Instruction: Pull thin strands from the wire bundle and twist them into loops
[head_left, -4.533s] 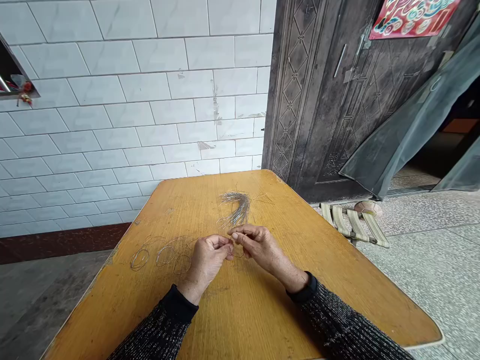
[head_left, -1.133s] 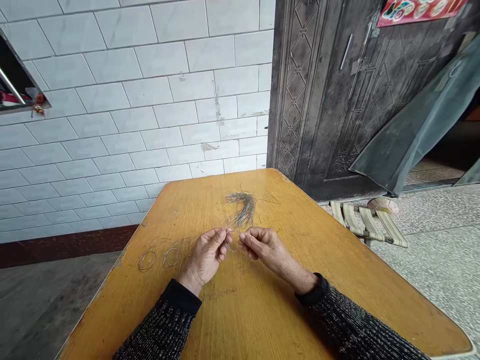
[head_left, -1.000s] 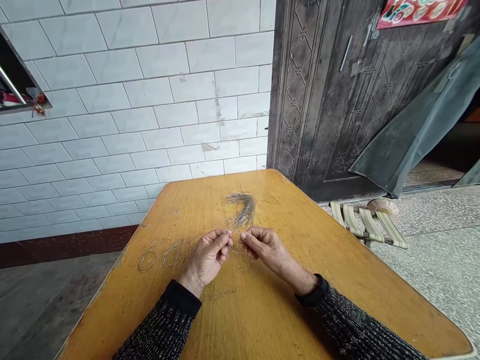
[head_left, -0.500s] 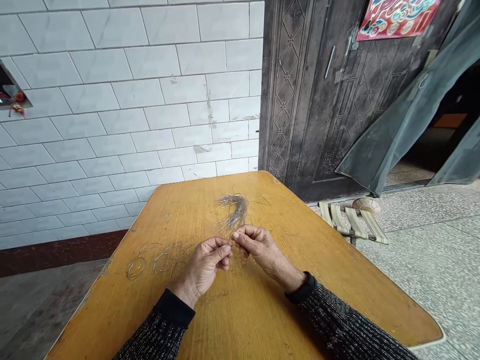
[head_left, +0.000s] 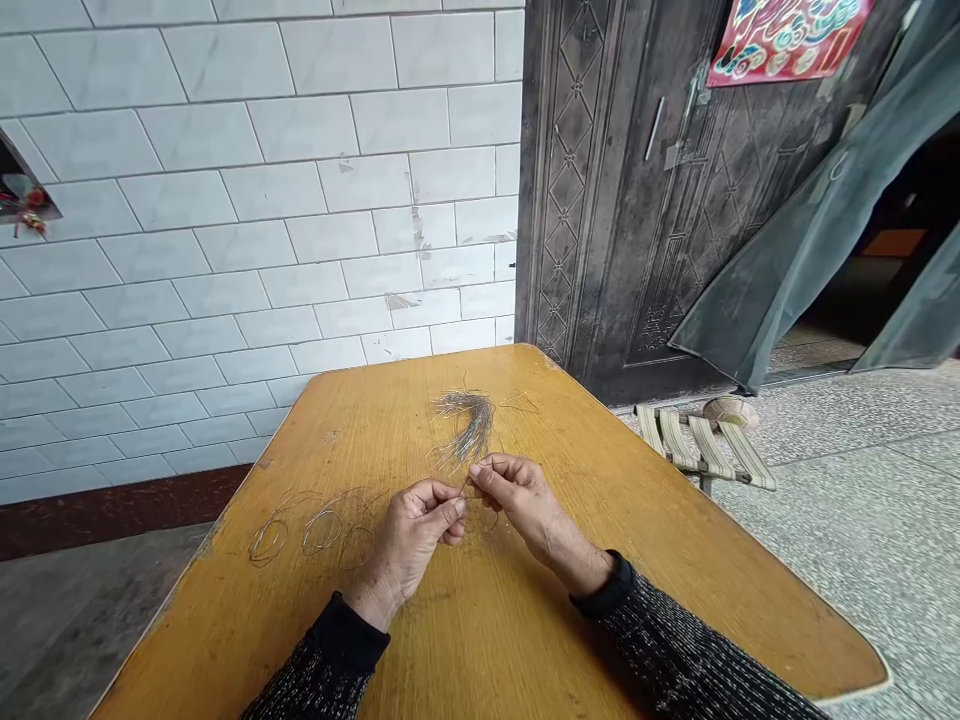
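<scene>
Both my hands meet over the middle of the wooden table [head_left: 517, 620], pinching a thin wire [head_left: 465, 487] between them. My left hand [head_left: 414, 530] grips it between thumb and forefinger. Slightly farther off and to the right, my right hand [head_left: 525, 500] pinches the same wire, and part of a loop hangs below its fingers. Just beyond my fingertips lies a bent bundle of thin wires [head_left: 474, 425] with splayed ends. Left of my left hand, several loose wire coils [head_left: 322, 528] rest on the tabletop; my wrist partly covers the nearest one.
A white tiled wall [head_left: 247, 220] stands behind the table, with a dark carved door [head_left: 600, 230] to its right. On the floor at the right are a strap-topped stool [head_left: 705, 445] and a ball [head_left: 731, 411]. A grey-green curtain [head_left: 787, 250] hangs across the doorway.
My fingertips have drawn slightly apart, the right hand shifting a little to the right, and a short stretch of wire now shows between them. The bundle and coils stay put.
</scene>
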